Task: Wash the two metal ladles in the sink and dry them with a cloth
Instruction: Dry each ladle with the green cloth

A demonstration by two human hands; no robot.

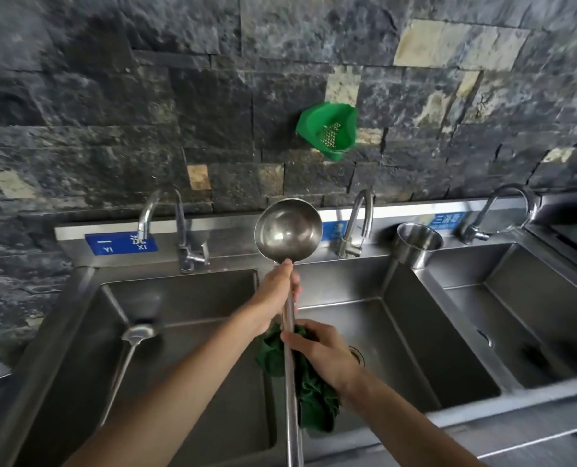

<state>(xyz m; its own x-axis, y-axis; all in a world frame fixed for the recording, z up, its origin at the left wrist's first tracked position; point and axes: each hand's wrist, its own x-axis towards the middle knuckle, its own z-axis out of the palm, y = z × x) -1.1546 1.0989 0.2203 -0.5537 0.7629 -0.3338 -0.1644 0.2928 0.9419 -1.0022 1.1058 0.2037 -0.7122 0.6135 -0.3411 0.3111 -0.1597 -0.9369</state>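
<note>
While my left hand (278,287) is gripping the long-handled polished steel ladle (289,230) below its round bowl, my right hand (317,348) is clutching a crumpled dark green cloth (310,396) around its shaft above the brushed steel three-basin sink (411,335); a second steel ladle (135,335) is lying in the left basin.

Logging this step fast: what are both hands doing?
Left hand: grips the ladle handle.
Right hand: holds the green cloth round the handle.
</note>
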